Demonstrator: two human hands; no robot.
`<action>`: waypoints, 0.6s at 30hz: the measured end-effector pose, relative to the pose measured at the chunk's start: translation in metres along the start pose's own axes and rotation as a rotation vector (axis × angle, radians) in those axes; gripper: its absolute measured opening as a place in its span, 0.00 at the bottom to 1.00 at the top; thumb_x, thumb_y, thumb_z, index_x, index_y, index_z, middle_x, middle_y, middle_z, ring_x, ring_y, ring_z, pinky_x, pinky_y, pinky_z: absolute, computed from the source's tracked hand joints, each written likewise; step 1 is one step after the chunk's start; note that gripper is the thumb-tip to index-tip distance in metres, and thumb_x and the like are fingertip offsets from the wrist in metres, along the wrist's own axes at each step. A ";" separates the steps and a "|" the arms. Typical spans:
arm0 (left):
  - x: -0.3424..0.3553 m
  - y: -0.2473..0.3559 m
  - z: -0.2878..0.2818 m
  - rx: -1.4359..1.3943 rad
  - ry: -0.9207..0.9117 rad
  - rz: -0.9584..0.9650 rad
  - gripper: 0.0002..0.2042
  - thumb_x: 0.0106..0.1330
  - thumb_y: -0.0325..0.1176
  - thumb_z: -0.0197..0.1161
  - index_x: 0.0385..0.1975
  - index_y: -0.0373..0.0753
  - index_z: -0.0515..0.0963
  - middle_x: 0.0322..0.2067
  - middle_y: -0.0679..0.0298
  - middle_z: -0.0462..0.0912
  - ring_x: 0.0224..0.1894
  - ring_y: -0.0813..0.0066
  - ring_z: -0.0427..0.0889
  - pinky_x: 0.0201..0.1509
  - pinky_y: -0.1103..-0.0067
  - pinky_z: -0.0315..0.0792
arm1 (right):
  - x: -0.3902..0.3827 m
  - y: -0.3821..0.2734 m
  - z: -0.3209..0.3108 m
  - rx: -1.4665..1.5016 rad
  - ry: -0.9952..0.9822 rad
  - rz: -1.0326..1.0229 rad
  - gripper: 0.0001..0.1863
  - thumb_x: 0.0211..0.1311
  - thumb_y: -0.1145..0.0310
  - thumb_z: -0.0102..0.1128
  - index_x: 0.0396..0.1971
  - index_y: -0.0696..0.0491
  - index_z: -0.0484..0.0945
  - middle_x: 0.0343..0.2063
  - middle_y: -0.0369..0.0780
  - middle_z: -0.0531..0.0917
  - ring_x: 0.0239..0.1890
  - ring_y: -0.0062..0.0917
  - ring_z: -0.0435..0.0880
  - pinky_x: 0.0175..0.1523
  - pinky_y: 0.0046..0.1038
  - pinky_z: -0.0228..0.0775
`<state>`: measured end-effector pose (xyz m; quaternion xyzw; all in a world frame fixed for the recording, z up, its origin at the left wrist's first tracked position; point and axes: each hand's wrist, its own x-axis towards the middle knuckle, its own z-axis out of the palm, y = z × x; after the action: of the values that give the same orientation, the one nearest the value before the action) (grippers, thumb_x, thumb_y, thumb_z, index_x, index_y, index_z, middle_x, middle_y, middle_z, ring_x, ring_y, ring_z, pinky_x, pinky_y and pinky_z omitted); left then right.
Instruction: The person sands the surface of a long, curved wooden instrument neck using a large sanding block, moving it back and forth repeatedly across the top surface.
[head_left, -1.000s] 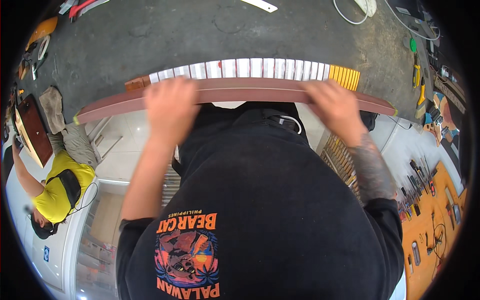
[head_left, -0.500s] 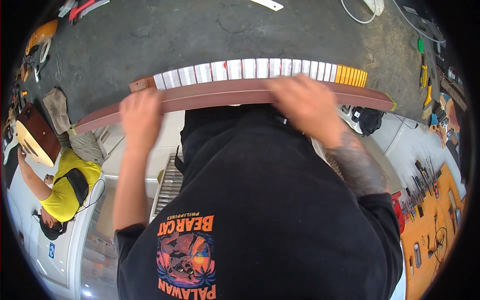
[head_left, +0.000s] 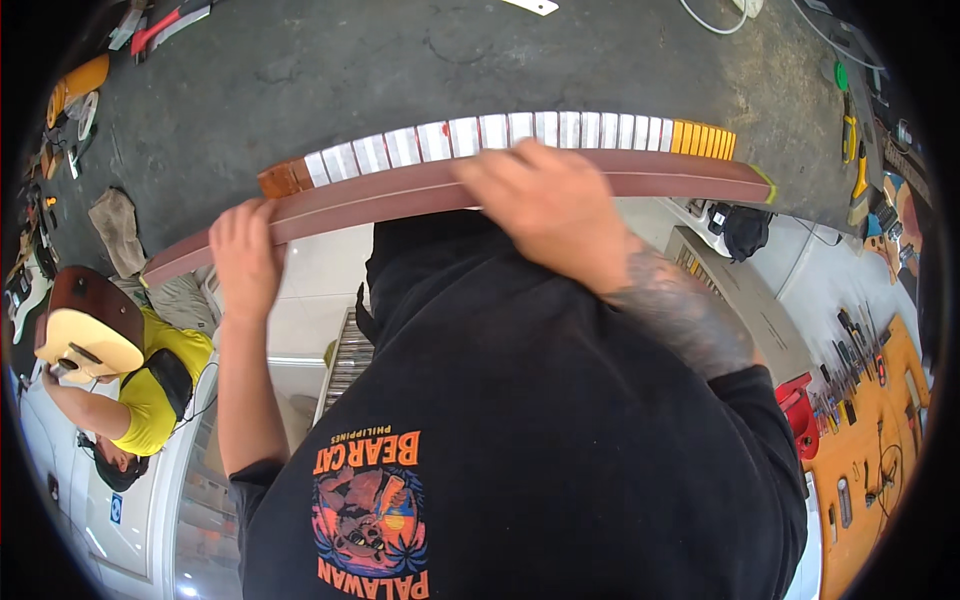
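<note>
The fingers of the left hand (head_left: pixel 245 255) were curled over the near edge of the long reddish-brown wooden strip (head_left: pixel 660 175), gripping it toward its nine-o'clock end, while the fingers of the right hand (head_left: pixel 545 200) lay bent and spread over the strip's middle, pressing on its top face; whether they closed round its far edge could not be told. The strip ran in a bowed line from about nine o'clock to three o'clock across the upper half of the view. Behind it, touching or just beside its far edge, lay a guitar fretboard (head_left: pixel 520 132) covered with strips of pale tape, with bare brown wood at its left end and yellow tape at its right.

The grey concrete floor (head_left: pixel 400 70) filled the twelve-o'clock part of the view. The person's black printed shirt (head_left: pixel 520 430) took up the six-o'clock part. At four o'clock an orange workbench (head_left: pixel 905 440) carried rows of small hand tools. At eight o'clock another person in a yellow shirt (head_left: pixel 150 400) held an acoustic guitar body (head_left: pixel 85 335), well apart from the strip. A black bag (head_left: pixel 745 230) lay at three o'clock, just below the strip's right end. A tan cloth (head_left: pixel 118 228) lay on the floor at nine o'clock.
</note>
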<state>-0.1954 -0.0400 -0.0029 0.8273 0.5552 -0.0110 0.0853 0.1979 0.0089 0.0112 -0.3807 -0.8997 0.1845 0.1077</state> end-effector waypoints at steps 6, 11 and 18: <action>0.100 0.177 0.010 -0.093 0.078 0.150 0.12 0.60 0.31 0.63 0.45 0.45 0.78 0.40 0.66 0.79 0.44 0.64 0.79 0.52 0.65 0.69 | -0.118 0.124 -0.090 -0.006 -0.165 0.145 0.34 0.41 0.80 0.74 0.56 0.53 0.84 0.48 0.43 0.88 0.46 0.39 0.87 0.50 0.39 0.82; 0.069 0.126 0.007 -0.027 -0.007 0.032 0.20 0.57 0.29 0.67 0.51 0.45 0.78 0.44 0.64 0.80 0.49 0.60 0.79 0.56 0.63 0.69 | -0.080 0.092 -0.056 0.030 -0.087 0.052 0.31 0.44 0.75 0.74 0.54 0.53 0.83 0.45 0.41 0.88 0.46 0.37 0.87 0.47 0.36 0.82; 0.025 0.028 -0.001 0.030 -0.014 0.053 0.21 0.55 0.29 0.69 0.51 0.43 0.78 0.47 0.63 0.82 0.53 0.58 0.79 0.56 0.61 0.69 | -0.018 0.026 -0.016 0.046 -0.051 0.060 0.28 0.49 0.71 0.74 0.55 0.47 0.81 0.44 0.32 0.87 0.42 0.29 0.84 0.41 0.31 0.81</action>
<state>-0.1601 -0.0266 -0.0008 0.8428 0.5321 -0.0229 0.0772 0.2324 0.0171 0.0137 -0.3999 -0.8859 0.2178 0.0879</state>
